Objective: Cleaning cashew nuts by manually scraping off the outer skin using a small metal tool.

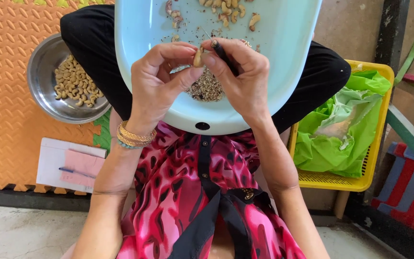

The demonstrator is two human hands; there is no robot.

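Left hand: fingers pinch a cashew nut over the pale blue tray on the lap. Right hand: fingers closed on a dark-handled pick, touching the nut. Steel bowl of peeled cashews on orange mat; yellow basket beside.

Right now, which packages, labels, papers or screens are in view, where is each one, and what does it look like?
No screens or signs show.
White paper pad: on the floor by the person's left elbow, rectangular, with a pink sheet and a blue pen lying on it.
Green plastic bag: crumpled, lining a yellow basket at the person's right side.
Any writing is too small to tell.
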